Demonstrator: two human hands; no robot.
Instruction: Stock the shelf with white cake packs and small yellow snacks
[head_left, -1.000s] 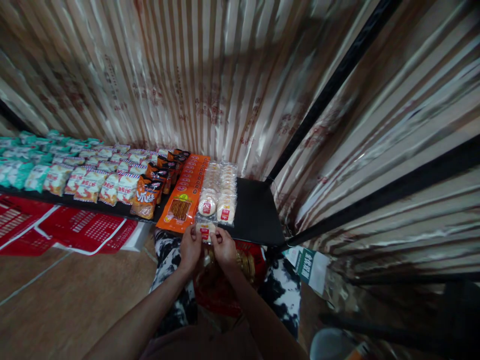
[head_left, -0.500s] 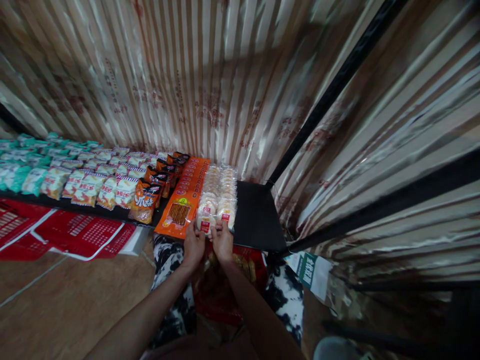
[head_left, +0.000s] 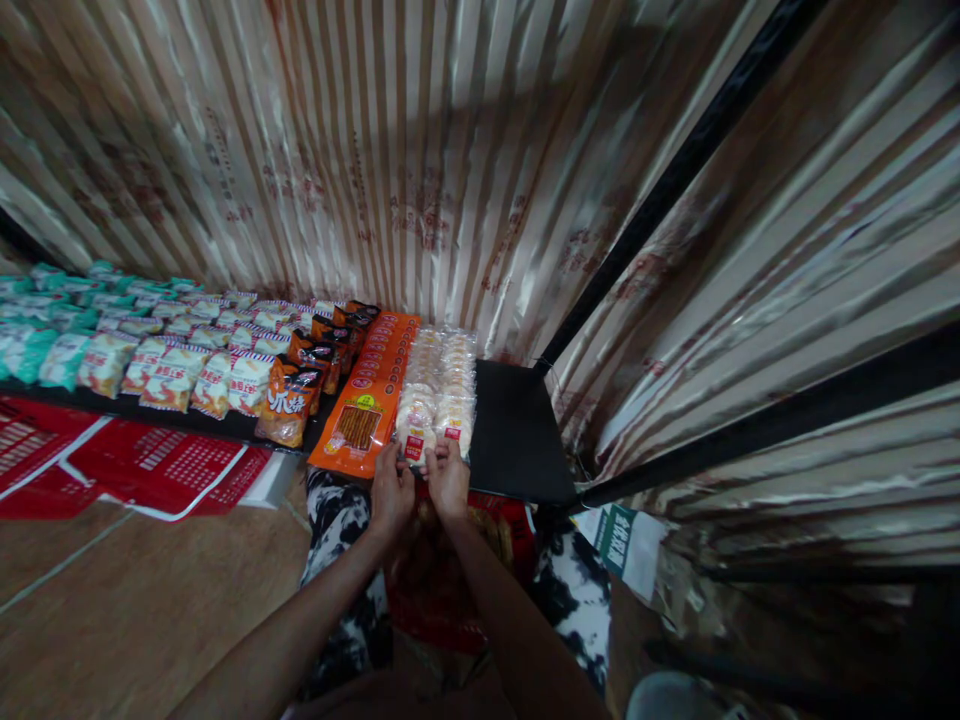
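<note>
My left hand (head_left: pixel 391 487) and my right hand (head_left: pixel 448 482) meet at the front edge of a low black shelf (head_left: pixel 516 435). Together they pinch the near end of a clear pack of round white rice crackers with a red label (head_left: pixel 417 436). That pack lies at the front of two rows of the same crackers (head_left: pixel 442 378). Left of them runs a row of flat orange snack packs (head_left: pixel 369 403).
Further left the shelf holds orange bags (head_left: pixel 289 398), white-and-red bags (head_left: pixel 202 372) and teal bags (head_left: pixel 34 335). A red bag of goods (head_left: pixel 450 570) sits between my knees. Red baskets (head_left: pixel 161 460) lie on the wooden floor. Striped curtains hang behind and to the right.
Both hands have moved forward, carrying the cracker pack from off the shelf's front edge onto the front of the left cracker row.
</note>
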